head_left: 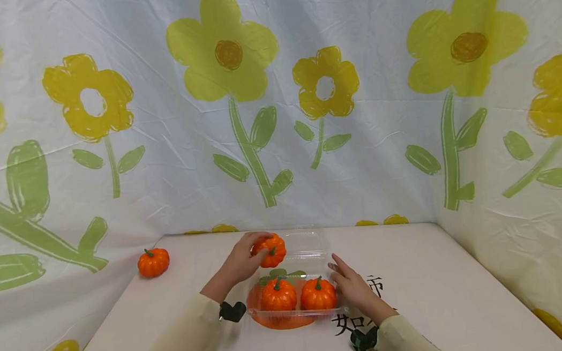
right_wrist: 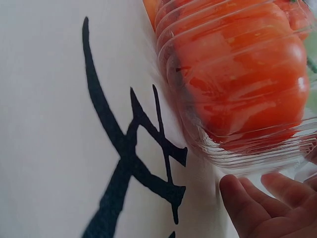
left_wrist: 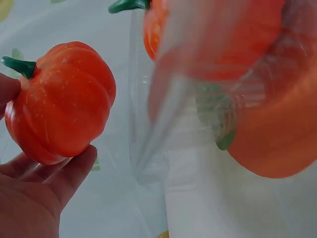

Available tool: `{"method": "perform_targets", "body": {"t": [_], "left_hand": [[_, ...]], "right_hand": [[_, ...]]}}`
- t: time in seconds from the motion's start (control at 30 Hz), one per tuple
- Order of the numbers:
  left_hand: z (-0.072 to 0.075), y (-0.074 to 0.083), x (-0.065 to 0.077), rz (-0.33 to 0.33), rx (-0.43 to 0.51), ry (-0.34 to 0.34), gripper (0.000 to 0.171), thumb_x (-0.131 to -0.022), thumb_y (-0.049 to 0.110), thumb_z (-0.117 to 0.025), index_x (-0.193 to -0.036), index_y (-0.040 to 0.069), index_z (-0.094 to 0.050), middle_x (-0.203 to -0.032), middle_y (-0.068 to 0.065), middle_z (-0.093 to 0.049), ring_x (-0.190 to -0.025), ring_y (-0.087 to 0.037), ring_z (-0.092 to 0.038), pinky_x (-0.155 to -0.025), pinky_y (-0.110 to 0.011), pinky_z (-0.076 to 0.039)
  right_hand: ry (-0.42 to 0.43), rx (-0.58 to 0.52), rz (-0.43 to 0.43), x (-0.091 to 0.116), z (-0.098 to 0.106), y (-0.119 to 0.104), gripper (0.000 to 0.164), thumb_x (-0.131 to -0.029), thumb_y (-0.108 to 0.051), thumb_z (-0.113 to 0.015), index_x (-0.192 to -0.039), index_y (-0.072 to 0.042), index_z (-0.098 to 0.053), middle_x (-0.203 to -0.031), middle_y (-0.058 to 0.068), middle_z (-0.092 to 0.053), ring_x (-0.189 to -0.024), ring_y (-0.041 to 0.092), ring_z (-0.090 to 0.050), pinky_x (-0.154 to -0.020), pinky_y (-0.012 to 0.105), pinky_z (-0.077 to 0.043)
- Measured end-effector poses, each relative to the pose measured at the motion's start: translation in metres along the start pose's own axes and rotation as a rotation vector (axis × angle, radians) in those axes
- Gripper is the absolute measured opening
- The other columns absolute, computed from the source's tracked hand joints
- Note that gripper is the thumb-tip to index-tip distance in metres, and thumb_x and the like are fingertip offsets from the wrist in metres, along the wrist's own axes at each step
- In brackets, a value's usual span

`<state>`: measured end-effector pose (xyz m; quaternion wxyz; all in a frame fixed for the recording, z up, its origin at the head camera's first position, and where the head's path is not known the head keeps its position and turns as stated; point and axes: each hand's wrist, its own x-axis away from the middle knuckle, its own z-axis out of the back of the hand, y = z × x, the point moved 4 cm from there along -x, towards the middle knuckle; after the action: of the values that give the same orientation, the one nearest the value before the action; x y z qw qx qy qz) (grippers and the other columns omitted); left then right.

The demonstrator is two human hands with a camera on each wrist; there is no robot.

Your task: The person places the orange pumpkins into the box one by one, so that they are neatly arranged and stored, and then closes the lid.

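Note:
My left hand (head_left: pixel 243 257) grips a small orange pumpkin (head_left: pixel 275 251) with a green stem, raised behind a clear plastic box (head_left: pixel 296 314). In the left wrist view, the thumb lies near the stem of that pumpkin (left_wrist: pixel 64 106) and the fingers curl under it. Inside the box sit two similar pumpkins, a left one (head_left: pixel 278 298) and a right one (head_left: pixel 319 295). The box's hinged lid (head_left: pixel 306 242) lies open toward the back. Beside the box's right end is my right hand (head_left: pixel 354 286), its fingers loosely extended; whether they touch the wall cannot be told.
Another orange pumpkin (head_left: pixel 153 263) rests at the table's left back edge. The pale tabletop (head_left: pixel 428 284) carries a printed orange picture under the box and black characters (head_left: pixel 348 323) at the right. A flowered cloth (head_left: pixel 382 164) hangs behind and along the sides.

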<state>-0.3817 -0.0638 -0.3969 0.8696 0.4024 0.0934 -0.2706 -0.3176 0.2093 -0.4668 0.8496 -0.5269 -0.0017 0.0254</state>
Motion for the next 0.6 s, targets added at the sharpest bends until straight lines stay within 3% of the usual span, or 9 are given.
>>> {"method": "perform_targets", "body": {"t": [0.33, 0.6], "left_hand": [[-0.009, 0.015, -0.005, -0.030, -0.015, -0.078, 0.030, -0.096, 0.021, -0.058, -0.125, 0.029, -0.059, -0.136, -0.003, -0.050, -0.118, -0.025, -0.054, -0.095, -0.044, -0.053], [-0.013, 0.029, -0.012, -0.094, -0.083, -0.144, 0.030, -0.096, 0.023, -0.059, -0.125, 0.026, -0.060, -0.136, -0.004, -0.051, -0.125, -0.028, -0.051, -0.104, -0.049, -0.045]], "right_hand": [[-0.003, -0.005, 0.004, 0.000, 0.000, 0.002, 0.057, -0.103, -0.020, -0.041, -0.155, -0.016, -0.020, -0.152, 0.018, -0.040, -0.131, 0.045, -0.046, -0.097, 0.052, -0.049], [-0.004, -0.010, 0.007, 0.001, 0.001, -0.001, 0.057, -0.103, -0.019, -0.042, -0.155, -0.015, -0.020, -0.151, 0.019, -0.040, -0.130, 0.045, -0.047, -0.098, 0.052, -0.049]]}}
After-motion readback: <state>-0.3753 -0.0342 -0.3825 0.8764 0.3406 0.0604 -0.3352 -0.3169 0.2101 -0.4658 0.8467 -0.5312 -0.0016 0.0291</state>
